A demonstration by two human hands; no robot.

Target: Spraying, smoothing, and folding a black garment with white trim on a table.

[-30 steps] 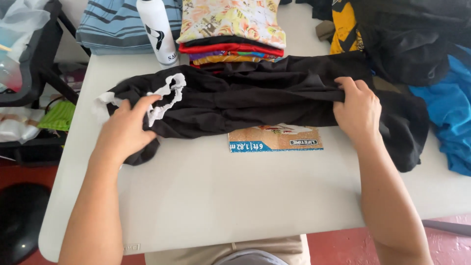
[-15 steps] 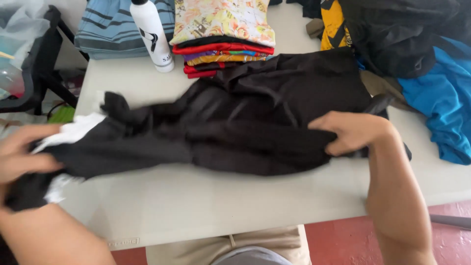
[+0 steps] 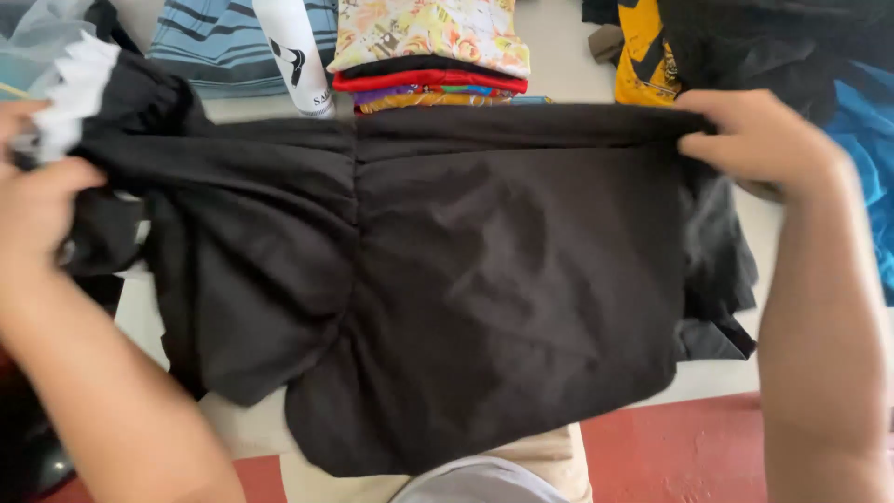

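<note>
Both hands [image 3: 37,200] [image 3: 759,140] grip black garment [image 3: 484,279] — spread; taut.

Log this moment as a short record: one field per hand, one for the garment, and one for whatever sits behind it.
left hand: left hand grips the white-frilled end of the black fabric garment
right hand: right hand pinches the garment's top edge at the far right
garment: held up and spread between both hands, lower part hanging over the white table edge
behind: white cylindrical bottle; stack of folded colourful clothes with a floral piece on top; blue striped folded cloth; yellow garment
</note>
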